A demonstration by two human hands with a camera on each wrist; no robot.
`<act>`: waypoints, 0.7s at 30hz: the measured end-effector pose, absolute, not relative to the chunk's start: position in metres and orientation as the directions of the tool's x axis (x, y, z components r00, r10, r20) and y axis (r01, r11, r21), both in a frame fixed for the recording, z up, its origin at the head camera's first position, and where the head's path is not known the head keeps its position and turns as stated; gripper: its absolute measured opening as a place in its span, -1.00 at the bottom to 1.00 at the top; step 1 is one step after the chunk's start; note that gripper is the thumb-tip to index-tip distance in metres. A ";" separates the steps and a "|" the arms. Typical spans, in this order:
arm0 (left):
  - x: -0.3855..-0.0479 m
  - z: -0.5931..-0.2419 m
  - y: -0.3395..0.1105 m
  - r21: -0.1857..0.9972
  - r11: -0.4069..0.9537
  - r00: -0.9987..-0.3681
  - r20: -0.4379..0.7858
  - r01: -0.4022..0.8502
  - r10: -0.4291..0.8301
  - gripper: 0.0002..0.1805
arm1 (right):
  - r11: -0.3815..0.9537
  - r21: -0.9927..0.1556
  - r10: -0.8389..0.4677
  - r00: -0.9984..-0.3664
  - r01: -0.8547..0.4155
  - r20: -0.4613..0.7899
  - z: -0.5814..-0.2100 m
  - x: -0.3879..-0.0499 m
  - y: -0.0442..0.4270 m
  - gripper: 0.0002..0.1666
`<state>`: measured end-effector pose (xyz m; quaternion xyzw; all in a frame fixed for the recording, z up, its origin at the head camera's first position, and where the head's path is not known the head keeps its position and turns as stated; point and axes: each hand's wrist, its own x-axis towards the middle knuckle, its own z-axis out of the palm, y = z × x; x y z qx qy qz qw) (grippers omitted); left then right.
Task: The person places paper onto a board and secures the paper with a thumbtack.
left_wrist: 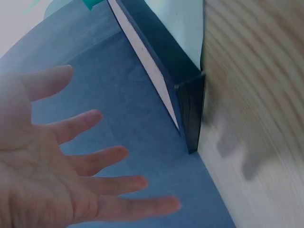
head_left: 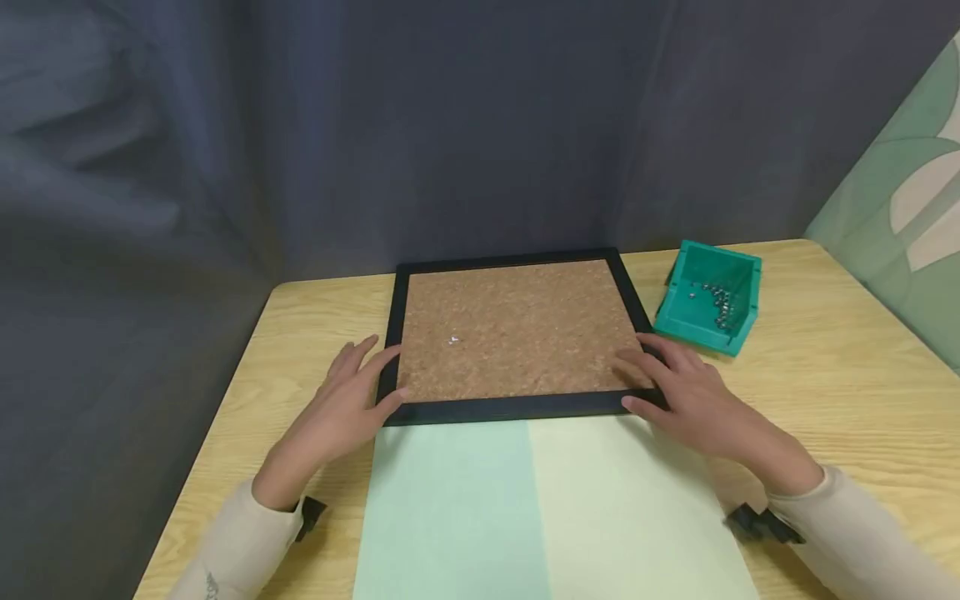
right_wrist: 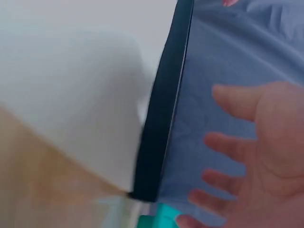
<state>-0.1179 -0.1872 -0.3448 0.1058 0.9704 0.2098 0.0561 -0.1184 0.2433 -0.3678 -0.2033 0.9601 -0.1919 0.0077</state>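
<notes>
A cork board in a black frame lies flat on the table, its near edge at a pale green and cream mat. Beside the frame's left side hovers my left hand, fingers spread; the left wrist view shows its palm apart from the frame. My right hand is over the near right corner, fingers spread and relaxed. In the right wrist view, a gap separates its fingers from the frame. Neither hand grips anything. A small shiny piece sits on the cork, too small to identify.
A green bin with several small metal pieces stands right of the board. The two-tone mat lies on the wooden table in front. Dark curtain hangs behind and at the left; a patterned cloth is at the right.
</notes>
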 end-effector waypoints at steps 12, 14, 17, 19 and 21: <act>-0.080 -0.352 -0.215 0.235 0.965 -0.988 -0.082 0.112 0.135 -0.30 | 0.923 -0.365 -0.191 -0.969 -0.123 -0.159 -0.384 -0.098 0.285 0.11; -0.077 -0.354 -0.221 0.181 0.979 -0.982 -0.144 0.098 0.125 -0.26 | 0.941 -0.319 -0.183 -0.964 -0.115 -0.194 -0.386 -0.094 0.292 0.23; -0.070 -0.359 -0.226 0.136 0.984 -0.966 -0.214 0.118 0.146 -0.16 | 0.953 -0.276 -0.190 -0.958 -0.126 -0.216 -0.389 -0.086 0.301 0.32; -0.064 -0.363 -0.226 0.114 0.982 -0.950 -0.257 0.152 0.177 -0.09 | 0.956 -0.258 -0.201 -0.956 -0.143 -0.213 -0.392 -0.081 0.307 0.31; -0.058 -0.366 -0.222 0.110 0.976 -0.932 -0.294 0.189 0.213 -0.03 | 0.957 -0.242 -0.211 -0.956 -0.160 -0.203 -0.394 -0.077 0.310 0.28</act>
